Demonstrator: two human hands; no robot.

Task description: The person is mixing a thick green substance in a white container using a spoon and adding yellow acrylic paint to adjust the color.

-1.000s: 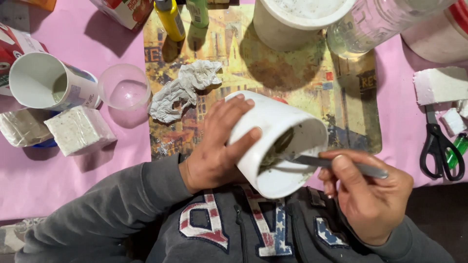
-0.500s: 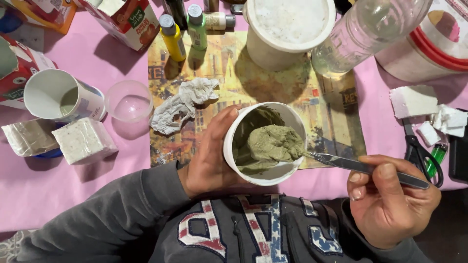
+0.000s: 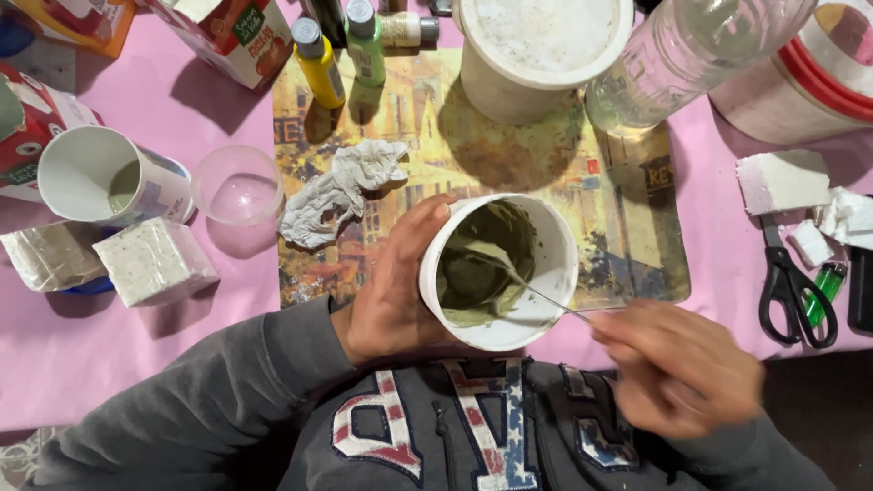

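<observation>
Head view: the left hand [image 3: 391, 291] grips a white tub [image 3: 498, 271] of grey-green paste, tilted over the placemat [image 3: 627, 218] on the pink counter [image 3: 118, 364]. The blurred right hand [image 3: 677, 368] is closed on a thin metal tool [image 3: 536, 293] in the paste. Stirring well likely means holding the tub steady and scraping its walls.
</observation>
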